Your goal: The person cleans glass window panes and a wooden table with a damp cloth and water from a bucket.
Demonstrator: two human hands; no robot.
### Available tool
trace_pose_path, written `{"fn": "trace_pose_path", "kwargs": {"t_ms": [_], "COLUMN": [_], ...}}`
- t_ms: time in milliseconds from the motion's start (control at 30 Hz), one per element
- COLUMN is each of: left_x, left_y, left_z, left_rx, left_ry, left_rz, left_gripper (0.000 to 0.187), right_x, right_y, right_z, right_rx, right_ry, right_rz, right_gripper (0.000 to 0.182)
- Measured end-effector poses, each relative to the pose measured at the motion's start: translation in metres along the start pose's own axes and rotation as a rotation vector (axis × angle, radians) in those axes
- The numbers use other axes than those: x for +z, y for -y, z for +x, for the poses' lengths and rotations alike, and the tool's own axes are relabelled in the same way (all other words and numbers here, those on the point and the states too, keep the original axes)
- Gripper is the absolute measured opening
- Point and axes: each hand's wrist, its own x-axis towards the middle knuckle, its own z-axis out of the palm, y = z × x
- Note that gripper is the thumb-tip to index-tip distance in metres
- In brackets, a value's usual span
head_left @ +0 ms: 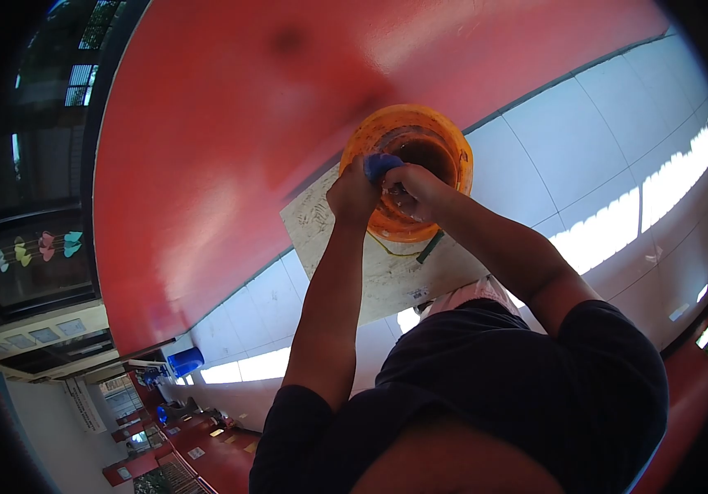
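Over the mouth of an orange bucket [462, 156], a bunched blue thing that looks like a cloth [382, 165] sits between my two hands. My left hand [353, 192] is closed around its left side. Fingers curled, my right hand [418, 191] grips it from the right, and its knuckles hide part of it. The bucket has a dark, stained inside and stands on a worn pale board [321, 222]. By its near side, a green-ended handle [429, 247] on a thin yellow wire rests near the board.
A glossy red wall [230, 165] rises just beyond the bucket. White floor tiles [535, 156] with bright sun patches run along it. Far down the corridor, a blue container [185, 362] stands by the wall. Colourful paper shapes [47, 244] hang at the far left.
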Motion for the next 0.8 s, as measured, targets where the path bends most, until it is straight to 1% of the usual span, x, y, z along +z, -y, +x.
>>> {"fn": "trace_pose_path", "kwargs": {"t_ms": [67,167,467,567,667,800], "left_x": [0.002,0.004,0.009,0.007,0.010,0.013], "left_y": [0.001,0.003,0.008,0.010,0.012,0.012], "left_z": [0.000,-0.001,0.001,0.001,0.007,0.008], "left_rx": [0.006,0.020,0.041,0.066,0.104,0.095], "left_ry": [-0.008,-0.016,-0.015,0.047,0.086,0.109], "left_rz": [-0.007,-0.038,-0.034,0.005,0.064,0.065], "left_gripper": [0.044,0.043,0.042,0.042,0.043,0.044], "right_x": [0.006,0.002,0.012,0.008,0.009,0.012], "right_y": [0.001,0.000,-0.006,-0.015,-0.017,-0.018], "right_z": [-0.006,-0.004,-0.005,0.003,0.000,-0.002], "right_rx": [0.037,0.073,0.122,0.156,0.158,0.169], "right_ry": [-0.024,0.036,0.019,0.038,0.021,-0.003], "right_rz": [0.033,0.069,0.232,0.291,0.338,0.363], "right_gripper": [0.009,0.011,0.018,0.015,0.015,0.017]}}
